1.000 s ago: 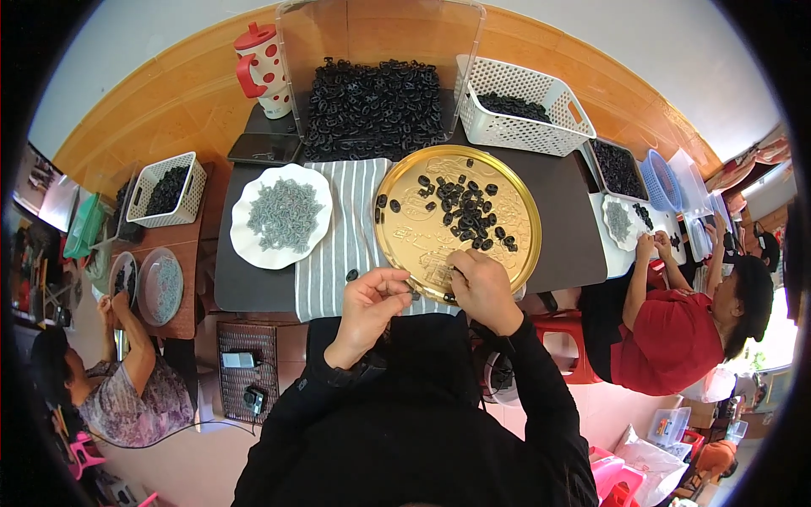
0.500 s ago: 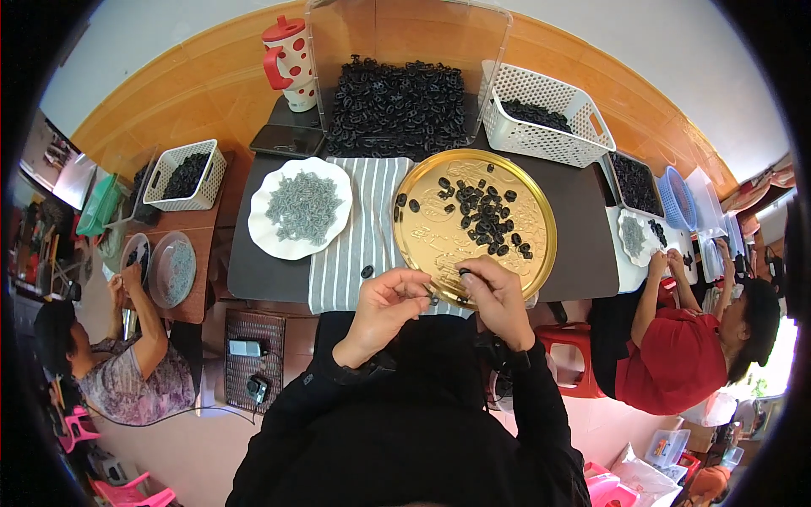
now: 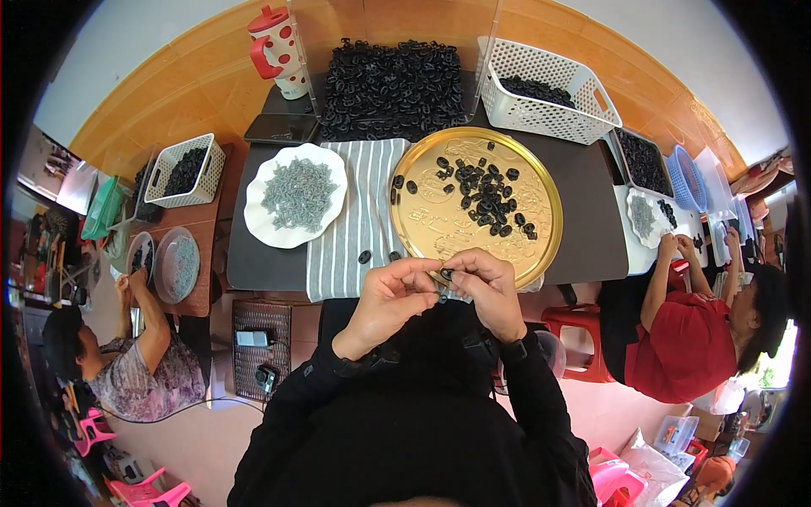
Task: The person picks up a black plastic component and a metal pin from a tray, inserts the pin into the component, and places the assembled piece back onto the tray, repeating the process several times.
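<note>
My left hand [image 3: 390, 297] and my right hand [image 3: 492, 290] meet at the near edge of the table, fingertips pinched together on a small black ring piece [image 3: 445, 274]. Just beyond them lies a round gold tray [image 3: 431, 232] with several black ring pieces [image 3: 486, 193] scattered over it. A striped grey cloth [image 3: 355, 215] lies under the tray's left side, with two loose black pieces [image 3: 365, 256] on it. Left of the cloth stands a white plate [image 3: 253, 221] heaped with small grey parts [image 3: 297, 193].
A large pile of black pieces [image 3: 390, 84] lies at the back, beside a white basket [image 3: 541, 100] and a red-and-white dotted jug [image 3: 283, 51]. A dark phone [image 3: 280, 128] lies behind the plate. One person sits on the left [image 3: 127, 372] and another on the right [image 3: 701, 338], each at a side table.
Both hands stay pinched together at the tray's near edge, fingers shifting slightly on the small piece. The view has drifted a little.
</note>
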### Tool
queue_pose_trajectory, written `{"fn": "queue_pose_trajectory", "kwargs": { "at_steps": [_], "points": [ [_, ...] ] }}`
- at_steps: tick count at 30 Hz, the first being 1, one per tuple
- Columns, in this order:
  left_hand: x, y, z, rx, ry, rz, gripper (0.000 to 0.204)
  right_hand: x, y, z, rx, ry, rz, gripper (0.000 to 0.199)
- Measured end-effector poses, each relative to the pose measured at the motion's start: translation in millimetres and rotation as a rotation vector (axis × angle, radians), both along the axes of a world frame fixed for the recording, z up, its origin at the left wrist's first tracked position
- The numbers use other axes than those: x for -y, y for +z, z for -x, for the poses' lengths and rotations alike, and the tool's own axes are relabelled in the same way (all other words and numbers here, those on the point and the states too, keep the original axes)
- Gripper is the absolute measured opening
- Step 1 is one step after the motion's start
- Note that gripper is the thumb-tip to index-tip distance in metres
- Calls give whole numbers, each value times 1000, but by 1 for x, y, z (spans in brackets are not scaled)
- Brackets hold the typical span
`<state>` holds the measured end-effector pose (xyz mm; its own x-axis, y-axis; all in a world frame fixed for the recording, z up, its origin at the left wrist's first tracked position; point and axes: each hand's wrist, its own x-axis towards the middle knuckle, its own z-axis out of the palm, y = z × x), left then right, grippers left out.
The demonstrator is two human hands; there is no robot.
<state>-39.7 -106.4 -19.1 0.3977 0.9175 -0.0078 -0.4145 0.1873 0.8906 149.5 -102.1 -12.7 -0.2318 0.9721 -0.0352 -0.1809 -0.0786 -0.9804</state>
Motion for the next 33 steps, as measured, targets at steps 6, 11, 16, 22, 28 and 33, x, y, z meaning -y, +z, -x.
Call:
{"fn": "queue_pose_trajectory", "kwargs": {
  "at_steps": [6, 11, 16, 22, 28, 33],
  "points": [
    [-1, -3, -1, 10, 3, 44, 38, 4, -3, 2, -22, -23, -65, 20],
    [-1, -7, 0, 71, 13, 39, 36, 6, -3, 6, -23, -4, -120, 20],
    [0, -3, 0, 39, 53, 58, 32, 7, -1, 7, 20, 3, -162, 20],
    [3, -9, -2, 84, 97, 53, 28, 7, -2, 7, 116, 38, -250, 21],
    [6, -14, -4, 106, 166, 40, 29, 6, -6, 8, 178, 27, -431, 33],
    [7, -11, -6, 80, 161, -32, 29, 7, -8, 8, 204, -28, -470, 35]
  ]
}}
